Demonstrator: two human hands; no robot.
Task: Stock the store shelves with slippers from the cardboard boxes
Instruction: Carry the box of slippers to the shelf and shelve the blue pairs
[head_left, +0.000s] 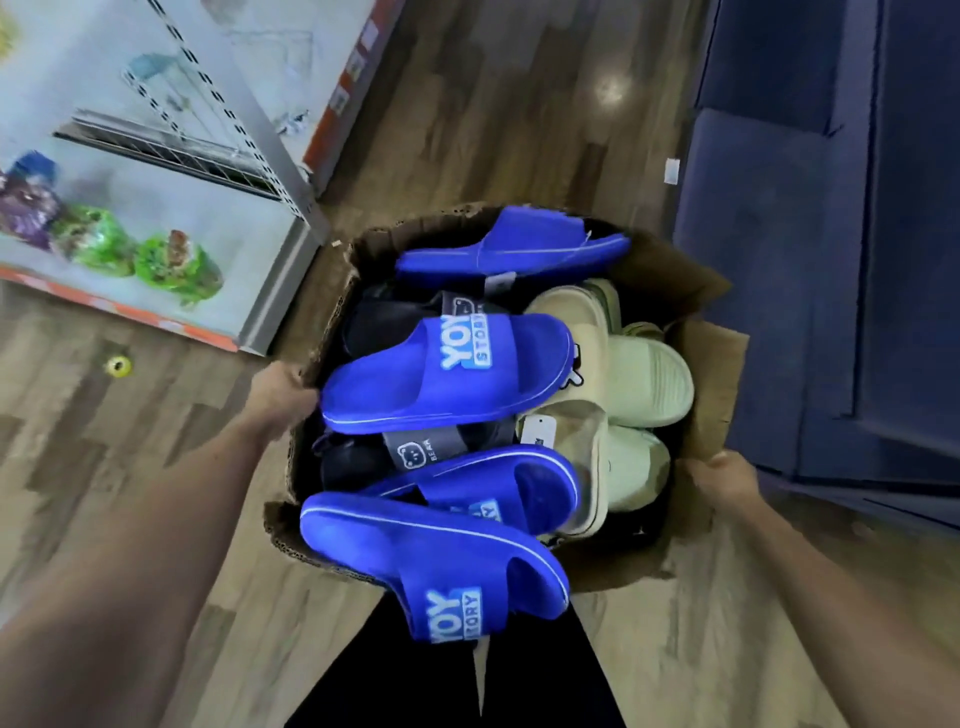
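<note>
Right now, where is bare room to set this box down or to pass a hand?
Free: the wood floor between the shelf unit and the blue furniture, beyond the cardboard box; also the shelf's bare part right of the green packs. Crowded: the box, slippers piled to its rim.

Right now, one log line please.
left hand: grips cardboard box left rim | right hand: grips right flap | contents: slippers, blue on top
</note>
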